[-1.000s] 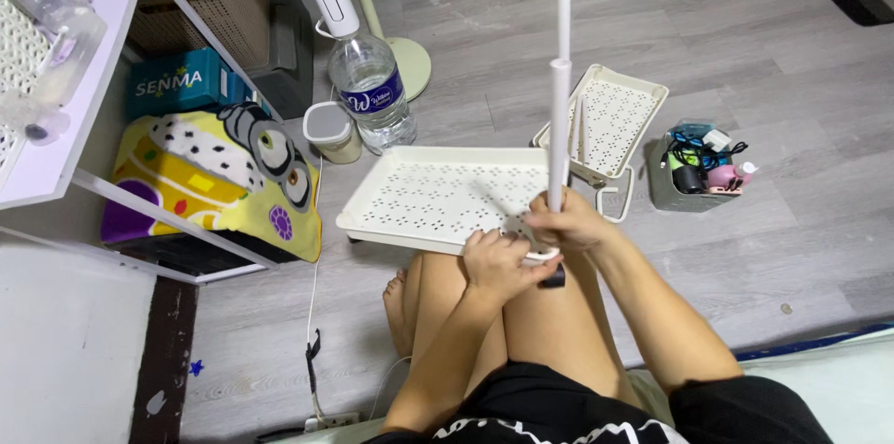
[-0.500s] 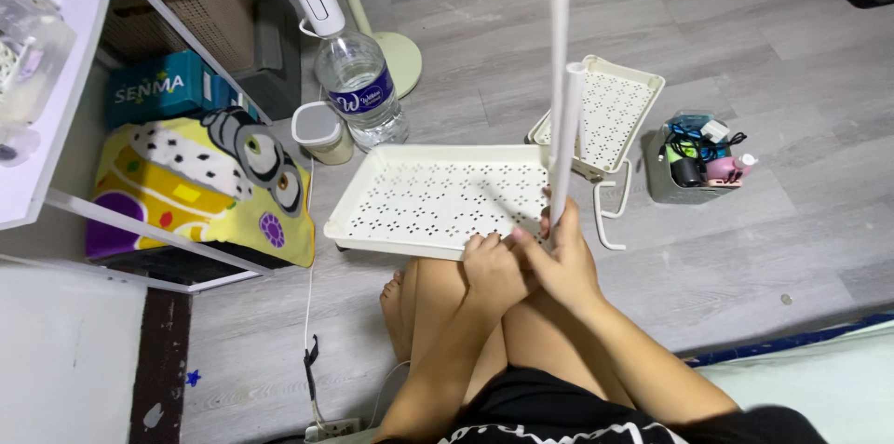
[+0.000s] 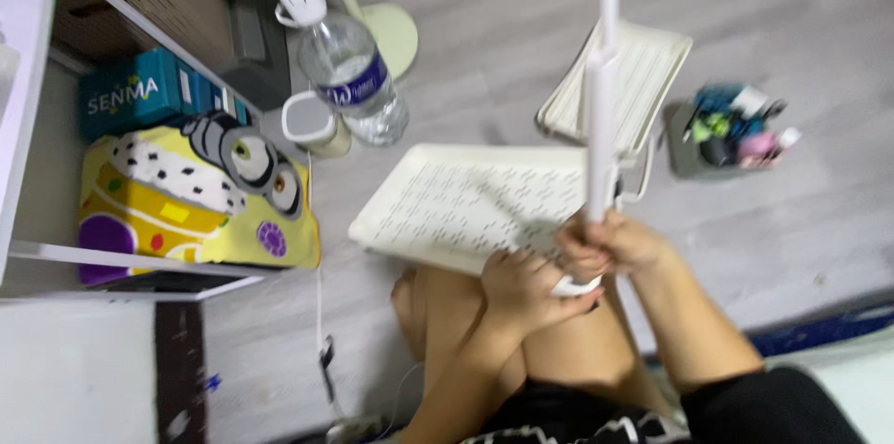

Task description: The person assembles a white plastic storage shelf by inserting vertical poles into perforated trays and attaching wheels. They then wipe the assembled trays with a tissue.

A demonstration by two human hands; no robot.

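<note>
Grey wood-look floor (image 3: pixel 521 44) carries everything: a clear water bottle (image 3: pixel 358 90) with a white pump top stands beside a small white-lidded jar (image 3: pixel 312 123) and a round pale fan base (image 3: pixel 391 30). A smaller perforated cream tray (image 3: pixel 643 72) lies near a grey box of cables and gadgets (image 3: pixel 731 132). The yellow cartoon cushion (image 3: pixel 196 197) sits at left under a white shelf frame.

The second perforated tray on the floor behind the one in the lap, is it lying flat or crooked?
Crooked: the second tray tilts, one end raised, leaning on the near tray's far corner. The right hand holds a white pole upright at that tray's corner; the left hand grips the rim.
</note>
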